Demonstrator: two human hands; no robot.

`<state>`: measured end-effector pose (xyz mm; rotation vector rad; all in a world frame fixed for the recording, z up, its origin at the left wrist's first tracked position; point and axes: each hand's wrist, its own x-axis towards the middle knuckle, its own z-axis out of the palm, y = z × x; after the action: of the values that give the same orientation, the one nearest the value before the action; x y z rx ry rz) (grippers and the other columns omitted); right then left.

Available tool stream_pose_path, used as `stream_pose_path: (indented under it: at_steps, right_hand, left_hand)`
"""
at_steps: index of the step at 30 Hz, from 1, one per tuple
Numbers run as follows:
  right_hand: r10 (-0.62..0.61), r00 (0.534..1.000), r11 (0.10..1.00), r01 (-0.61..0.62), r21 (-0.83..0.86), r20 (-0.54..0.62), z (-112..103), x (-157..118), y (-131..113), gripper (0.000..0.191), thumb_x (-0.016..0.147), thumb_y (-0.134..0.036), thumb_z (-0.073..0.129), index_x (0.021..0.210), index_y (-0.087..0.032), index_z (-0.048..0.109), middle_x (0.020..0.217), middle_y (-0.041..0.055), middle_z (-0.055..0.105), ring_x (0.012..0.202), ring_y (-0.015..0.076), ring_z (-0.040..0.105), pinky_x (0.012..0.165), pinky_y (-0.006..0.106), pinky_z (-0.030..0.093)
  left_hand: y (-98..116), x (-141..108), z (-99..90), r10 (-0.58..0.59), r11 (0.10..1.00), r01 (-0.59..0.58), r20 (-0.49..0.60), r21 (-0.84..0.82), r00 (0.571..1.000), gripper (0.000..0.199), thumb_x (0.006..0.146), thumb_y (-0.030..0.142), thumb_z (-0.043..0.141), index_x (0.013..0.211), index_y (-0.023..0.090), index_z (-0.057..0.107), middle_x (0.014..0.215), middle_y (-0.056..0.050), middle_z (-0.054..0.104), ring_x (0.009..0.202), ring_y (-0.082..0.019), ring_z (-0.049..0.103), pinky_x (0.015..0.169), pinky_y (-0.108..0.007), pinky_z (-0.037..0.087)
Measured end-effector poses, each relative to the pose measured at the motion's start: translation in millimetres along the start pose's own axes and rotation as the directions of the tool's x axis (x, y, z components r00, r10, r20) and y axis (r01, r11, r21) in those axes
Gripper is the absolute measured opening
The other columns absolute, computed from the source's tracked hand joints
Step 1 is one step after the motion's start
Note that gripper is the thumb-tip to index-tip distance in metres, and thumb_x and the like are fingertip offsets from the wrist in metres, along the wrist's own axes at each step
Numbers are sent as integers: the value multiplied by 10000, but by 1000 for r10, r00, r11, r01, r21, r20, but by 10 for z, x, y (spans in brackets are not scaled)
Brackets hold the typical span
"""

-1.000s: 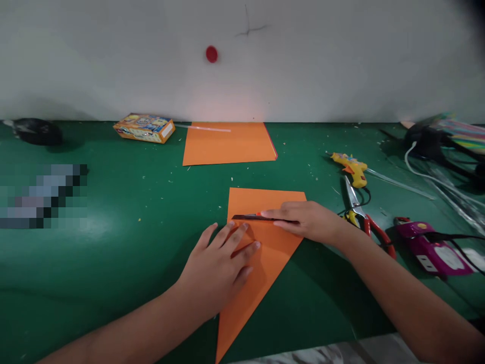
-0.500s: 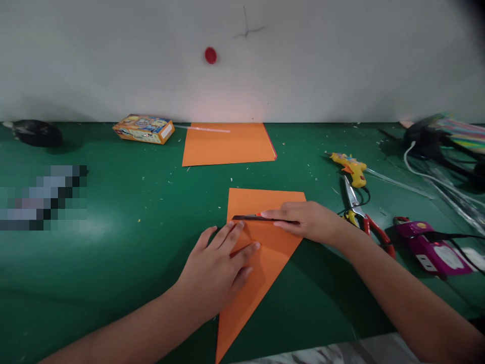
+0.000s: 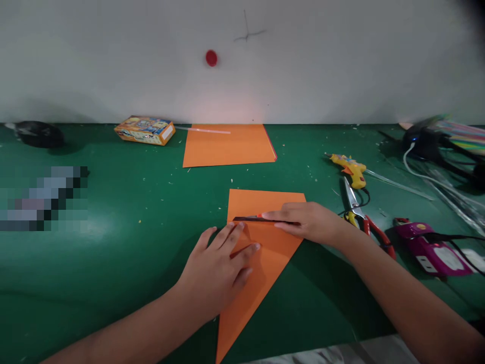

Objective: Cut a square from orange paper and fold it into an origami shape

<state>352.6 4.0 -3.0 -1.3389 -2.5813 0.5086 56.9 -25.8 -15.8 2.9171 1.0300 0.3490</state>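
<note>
An orange sheet of paper (image 3: 273,253) lies on the green table, folded to a long point towards me. My left hand (image 3: 223,263) rests on its left part with the fingers spread. At the upper part of the sheet my right hand (image 3: 306,220) has its fingers closed round a thin dark tool (image 3: 246,219) with a small orange-red part, perhaps a cutter. The tool lies nearly level along a line across the paper, its left end just above my left fingertips. The grip is partly hidden by the fingers.
Behind lie more orange sheets (image 3: 227,146) and a small box (image 3: 146,130). To the right are a yellow glue gun (image 3: 352,169), red-handled scissors (image 3: 354,199), a purple power socket (image 3: 435,253) and a black cabled device (image 3: 428,144). A blurred-out object (image 3: 45,197) is at left.
</note>
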Motion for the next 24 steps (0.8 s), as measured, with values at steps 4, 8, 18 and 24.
stream_pose_path:
  at_steps: [4, 8, 18, 24]
  right_hand:
    - [7, 1000, 1000, -7, -1, -6, 1, -8, 1, 430, 1083, -413, 375, 1445, -350, 600, 932, 29, 702, 816, 168, 655, 714, 249, 482]
    - [3, 1000, 1000, -3, 12, -12, -12, -10, -4, 427, 1083, -413, 377, 1440, -355, 603, 957, 30, 715, 828, 164, 658, 731, 247, 484]
    - [3, 1000, 1000, -3, -4, -9, -24, -11, 0, 419, 1080, -407, 391, 1431, -356, 614, 940, 28, 717, 806, 161, 658, 702, 242, 481]
    - [8, 1000, 1000, -8, -11, -12, -10, -23, 17, 423, 1084, -420, 377, 1434, -365, 608, 947, 25, 705, 818, 164, 657, 705, 248, 475]
  left_hand:
    - [1, -3, -8, -1, 1000, 1, 5, 0, 1000, 358, 1020, 447, 536, 1356, 378, 638, 1520, -108, 548, 1358, -294, 537, 1075, -513, 368]
    - [3, 0, -11, -1, 1000, 1, 3, 0, 1000, 361, 1016, 444, 542, 1358, 373, 636, 1522, -109, 547, 1354, -294, 540, 1072, -515, 368]
    - [2, 11, 4, -5, 1000, 5, 6, -3, 1000, 361, 1018, 457, 539, 1358, 386, 634, 1526, -102, 545, 1366, -283, 532, 1075, -507, 359]
    - [1, 7, -2, -3, 1000, 3, -7, 3, 1000, 357, 1016, 460, 541, 1350, 384, 645, 1517, -93, 556, 1353, -286, 540, 1075, -501, 364]
